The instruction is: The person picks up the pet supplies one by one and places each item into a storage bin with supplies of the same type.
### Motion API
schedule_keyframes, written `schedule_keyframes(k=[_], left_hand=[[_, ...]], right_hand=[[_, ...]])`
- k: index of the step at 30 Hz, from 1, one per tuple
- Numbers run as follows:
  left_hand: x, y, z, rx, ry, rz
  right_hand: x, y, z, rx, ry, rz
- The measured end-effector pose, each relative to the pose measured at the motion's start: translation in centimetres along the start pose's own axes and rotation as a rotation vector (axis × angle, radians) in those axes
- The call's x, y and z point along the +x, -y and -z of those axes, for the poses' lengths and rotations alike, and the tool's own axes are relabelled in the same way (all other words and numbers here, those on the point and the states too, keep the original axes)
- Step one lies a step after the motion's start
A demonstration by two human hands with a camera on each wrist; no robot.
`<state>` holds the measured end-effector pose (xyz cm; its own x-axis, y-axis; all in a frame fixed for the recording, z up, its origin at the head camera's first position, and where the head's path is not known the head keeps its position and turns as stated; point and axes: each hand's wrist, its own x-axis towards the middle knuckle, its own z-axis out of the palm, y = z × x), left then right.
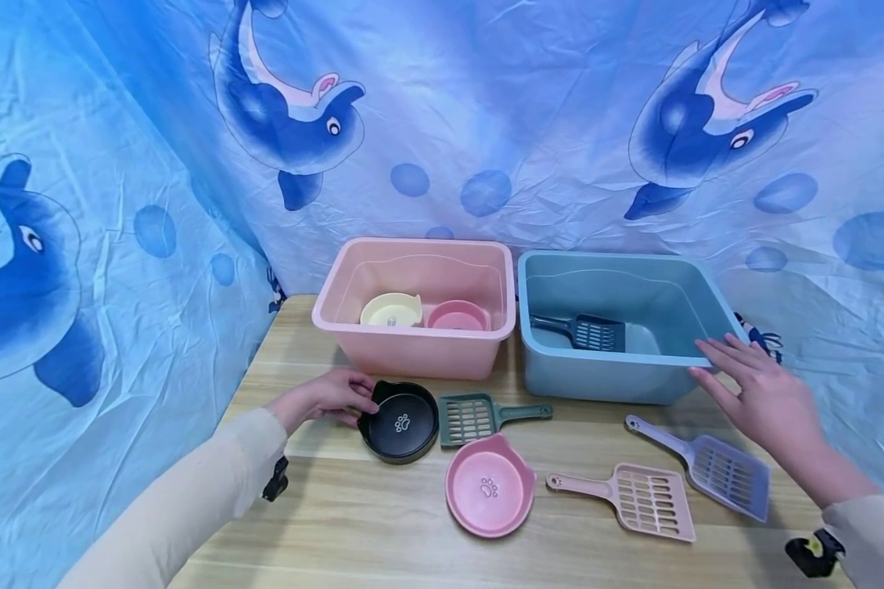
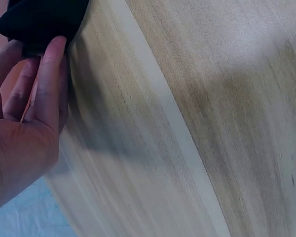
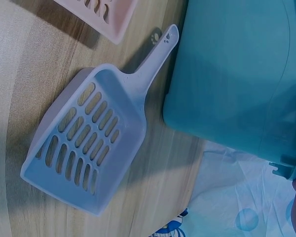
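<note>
At the left of the head view, my left hand [image 1: 341, 396] pinches the edge of a black pet bowl [image 1: 403, 422] with a white paw print. The left wrist view shows thumb and fingers at the underside of that black bowl [image 2: 44, 22]. My right hand [image 1: 769, 401] has its fingers stretched over the right front rim of a blue bin [image 1: 597, 372]. Inside this bin lies a dark litter scoop [image 1: 597, 334]. Below the right hand, a lavender litter scoop [image 1: 729, 474] lies on the table; the right wrist view shows its slotted pan [image 3: 84, 143] close up.
A pink bin [image 1: 416, 352] beside the blue one holds a cream bowl [image 1: 392, 311] and a pink bowl [image 1: 458, 316]. On the wooden table [image 1: 324, 523] lie a green scoop [image 1: 471, 417], another pink bowl [image 1: 489, 489] and a pink scoop [image 1: 651, 499]. A dolphin-print curtain [image 1: 530, 123] hangs behind.
</note>
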<state>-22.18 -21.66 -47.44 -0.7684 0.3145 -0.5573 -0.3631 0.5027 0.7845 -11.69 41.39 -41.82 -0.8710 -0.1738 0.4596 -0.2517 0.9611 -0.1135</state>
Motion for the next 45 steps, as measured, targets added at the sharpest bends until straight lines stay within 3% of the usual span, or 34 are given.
schedule_keyframes(k=[11,24,29,36,45], left_hand=[[0.1,-0.3,0.9,0.099,0.018,-0.005],[-1.3,-1.7,1.7,0.244,-0.039,-0.055],[-2.6,-3.6,2.5,0.323,-0.057,-0.068],[-6.0,-7.0,3.6,0.401,-0.047,-0.124],[-10.3,-12.2,5.7,0.519,-0.073,-0.143]], right_hand=[[0.7,0.4,0.0,0.013,-0.03,0.029],[1.1,0.4,0.0,0.015,-0.051,0.044],[0.9,0.3,0.0,0.024,-0.055,0.046],[0.4,0.0,-0.1,0.022,-0.068,0.057],[-0.3,-0.1,-0.5,0.019,-0.115,0.08]])
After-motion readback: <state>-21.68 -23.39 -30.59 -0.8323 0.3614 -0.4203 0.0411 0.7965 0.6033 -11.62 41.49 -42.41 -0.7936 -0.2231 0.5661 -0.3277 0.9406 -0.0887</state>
